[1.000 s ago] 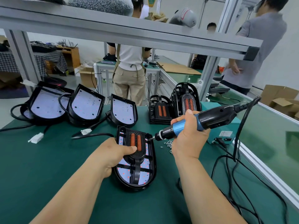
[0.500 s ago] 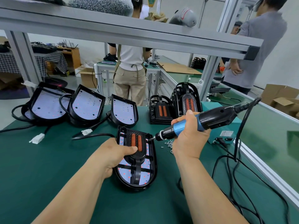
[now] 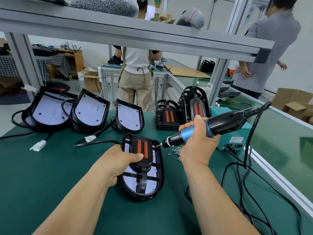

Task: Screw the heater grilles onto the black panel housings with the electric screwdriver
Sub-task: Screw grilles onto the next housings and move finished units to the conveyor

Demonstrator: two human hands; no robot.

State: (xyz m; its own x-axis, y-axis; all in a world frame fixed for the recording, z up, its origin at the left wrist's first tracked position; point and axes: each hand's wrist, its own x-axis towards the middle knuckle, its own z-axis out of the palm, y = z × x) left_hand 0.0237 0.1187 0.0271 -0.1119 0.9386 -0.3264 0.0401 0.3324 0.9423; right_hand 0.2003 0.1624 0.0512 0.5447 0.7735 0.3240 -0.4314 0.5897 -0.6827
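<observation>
A black panel housing (image 3: 153,189) lies flat on the green mat in front of me, with a black heater grille (image 3: 142,150) with two orange bars on top of it. My left hand (image 3: 116,163) grips the grille and housing from the left, thumb on the grille. My right hand (image 3: 198,145) holds the black and blue electric screwdriver (image 3: 211,128), its bit tip touching the grille's upper right edge. Loose screws (image 3: 177,151) lie just right of the housing.
Three open housings (image 3: 89,112) with white boards and cables stand at the back left. Stacked grilles (image 3: 167,116) stand behind the screwdriver. A teal power box (image 3: 233,139) and black cables (image 3: 245,180) are on the right. Two people stand beyond the bench.
Both hands and the screwdriver hold nearly the same place; the bit stays at the grille's upper right edge. The person at the right has shifted a little.
</observation>
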